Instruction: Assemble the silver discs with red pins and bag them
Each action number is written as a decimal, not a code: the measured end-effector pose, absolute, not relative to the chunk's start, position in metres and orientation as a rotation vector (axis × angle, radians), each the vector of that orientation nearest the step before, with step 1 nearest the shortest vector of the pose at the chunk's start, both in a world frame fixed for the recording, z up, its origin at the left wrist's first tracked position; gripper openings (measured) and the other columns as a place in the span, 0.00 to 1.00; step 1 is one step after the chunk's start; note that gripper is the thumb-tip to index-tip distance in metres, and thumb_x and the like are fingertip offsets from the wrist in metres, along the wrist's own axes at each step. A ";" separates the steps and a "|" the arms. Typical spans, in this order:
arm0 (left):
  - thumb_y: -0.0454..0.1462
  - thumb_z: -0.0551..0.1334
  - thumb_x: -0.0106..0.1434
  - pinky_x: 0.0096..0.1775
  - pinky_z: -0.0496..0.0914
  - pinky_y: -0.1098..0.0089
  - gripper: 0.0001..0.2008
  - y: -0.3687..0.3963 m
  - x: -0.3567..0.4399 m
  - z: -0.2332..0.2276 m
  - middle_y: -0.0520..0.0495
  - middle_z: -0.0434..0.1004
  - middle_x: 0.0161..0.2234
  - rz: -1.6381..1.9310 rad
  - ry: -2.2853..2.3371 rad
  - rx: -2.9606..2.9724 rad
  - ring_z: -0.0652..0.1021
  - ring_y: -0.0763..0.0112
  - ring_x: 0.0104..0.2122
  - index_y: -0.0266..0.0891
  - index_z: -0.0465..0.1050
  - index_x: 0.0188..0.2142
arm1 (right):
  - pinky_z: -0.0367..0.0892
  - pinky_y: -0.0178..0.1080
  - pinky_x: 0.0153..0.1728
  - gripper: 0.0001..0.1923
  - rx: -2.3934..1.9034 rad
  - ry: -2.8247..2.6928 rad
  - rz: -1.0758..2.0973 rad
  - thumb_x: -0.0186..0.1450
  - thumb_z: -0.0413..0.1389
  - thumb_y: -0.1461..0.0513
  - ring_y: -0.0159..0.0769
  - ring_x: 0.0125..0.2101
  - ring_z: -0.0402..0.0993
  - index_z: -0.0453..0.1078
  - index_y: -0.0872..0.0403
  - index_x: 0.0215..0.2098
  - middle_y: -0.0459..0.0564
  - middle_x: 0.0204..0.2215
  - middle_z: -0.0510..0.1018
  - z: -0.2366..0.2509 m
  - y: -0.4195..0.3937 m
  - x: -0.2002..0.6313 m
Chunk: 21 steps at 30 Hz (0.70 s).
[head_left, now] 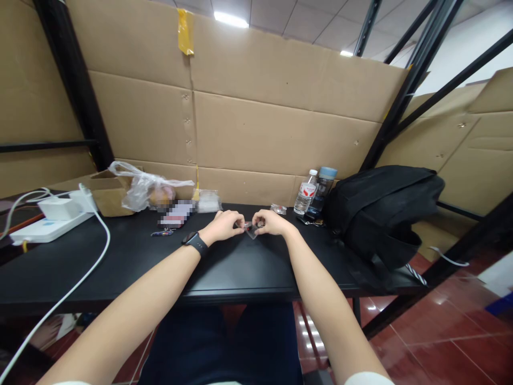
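Note:
Both hands meet over the middle of the black table (pixel 240 267). A small clear plastic bag (pixel 251 231) stretches between them, with something small and dark at its top that I cannot make out. My left hand (pixel 225 225), below a wrist with a black watch, pinches the bag's left side. On the right side, the bent fingers of my right hand (pixel 270 222) grip the same bag. Just behind my right hand lies another small clear packet (pixel 278 209). Behind my left hand is a stack of clear plastic bags (pixel 209 201).
At right stand a water bottle (pixel 305 193), a blue-lidded bottle (pixel 323 187) and a black backpack (pixel 385 214). A white power strip (pixel 50 227) with a cable, a cardboard box (pixel 106 195) and a plastic carrier bag (pixel 140 187) occupy the left. Cardboard panels (pixel 280 123) wall the back.

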<state>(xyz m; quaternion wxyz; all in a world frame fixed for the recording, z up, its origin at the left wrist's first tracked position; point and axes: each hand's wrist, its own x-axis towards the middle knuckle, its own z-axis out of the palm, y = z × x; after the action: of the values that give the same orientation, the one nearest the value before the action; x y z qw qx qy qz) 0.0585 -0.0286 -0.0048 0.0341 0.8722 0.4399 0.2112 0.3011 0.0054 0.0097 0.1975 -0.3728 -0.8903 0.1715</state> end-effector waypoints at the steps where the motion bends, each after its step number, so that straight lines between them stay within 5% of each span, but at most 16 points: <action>1: 0.42 0.62 0.63 0.45 0.64 0.65 0.07 -0.028 0.058 -0.004 0.50 0.81 0.39 0.651 1.345 2.658 0.78 0.61 0.44 0.44 0.76 0.36 | 0.63 0.32 0.33 0.08 -1.037 -2.489 0.486 0.53 0.67 0.66 0.29 0.29 0.68 0.77 0.55 0.32 0.45 0.31 0.76 0.009 0.006 0.300; 9: 0.41 0.64 0.61 0.45 0.65 0.66 0.06 -0.025 0.051 0.002 0.54 0.85 0.36 0.766 1.526 2.318 0.82 0.64 0.40 0.44 0.72 0.38 | 0.65 0.31 0.26 0.05 -1.065 -2.220 0.777 0.58 0.62 0.63 0.30 0.23 0.72 0.72 0.56 0.33 0.45 0.23 0.78 -0.007 0.022 0.300; 16: 0.35 0.61 0.59 0.51 0.61 0.58 0.21 -0.025 0.058 0.000 0.53 0.85 0.34 0.787 1.700 2.152 0.81 0.61 0.43 0.46 0.63 0.52 | 0.65 0.30 0.25 0.27 -1.101 -2.136 0.756 0.59 0.59 0.67 0.30 0.20 0.70 0.62 0.49 0.56 0.39 0.23 0.79 -0.009 0.014 0.294; 21: 0.35 0.58 0.63 0.51 0.59 0.55 0.14 -0.027 0.062 -0.009 0.49 0.84 0.37 0.633 1.704 2.427 0.79 0.57 0.46 0.50 0.76 0.46 | 0.67 0.35 0.40 0.16 -1.136 -2.452 0.359 0.63 0.53 0.70 0.34 0.31 0.75 0.78 0.52 0.44 0.47 0.29 0.79 0.000 0.001 0.284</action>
<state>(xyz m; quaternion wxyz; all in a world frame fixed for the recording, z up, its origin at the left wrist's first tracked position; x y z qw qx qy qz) 0.0617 -0.0273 -0.0092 0.0547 0.7993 0.5610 0.2085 0.2840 0.0014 0.0001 0.2063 -0.4077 -0.8801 0.1287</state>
